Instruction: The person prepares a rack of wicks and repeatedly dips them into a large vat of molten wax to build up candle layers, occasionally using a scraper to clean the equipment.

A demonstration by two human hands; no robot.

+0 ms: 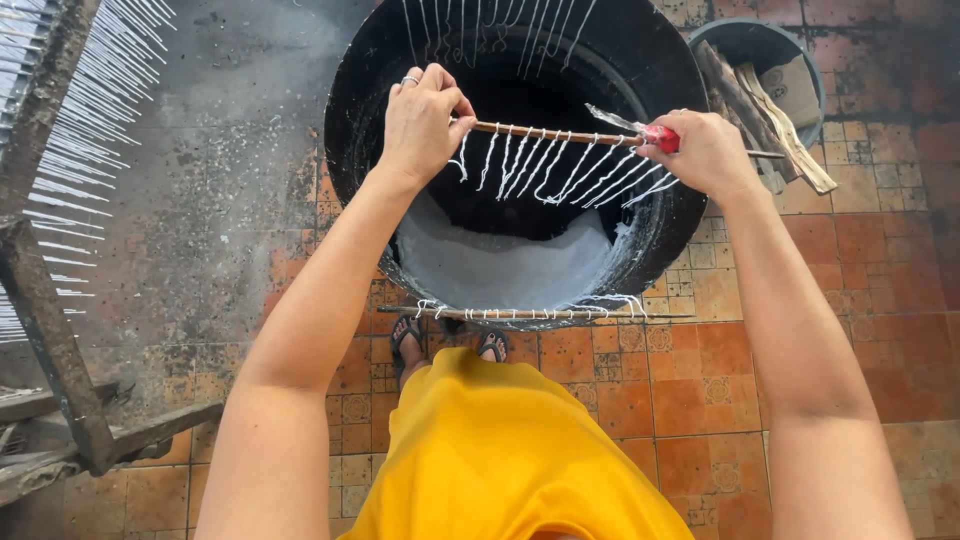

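Note:
A thin wooden stick strung with several short white wax-coated strings hangs level over a big black vat. My left hand pinches the stick's left end. My right hand grips its right end together with a red-handled knife whose blade points left. White wax fills the vat's near side. A second stick with white strings lies across the vat's near rim.
A wooden rack carrying rows of white strings stands at the left. A dark bucket holding wood scraps sits at the upper right. Orange floor tiles spattered with wax lie underfoot, with my sandalled feet beside the vat.

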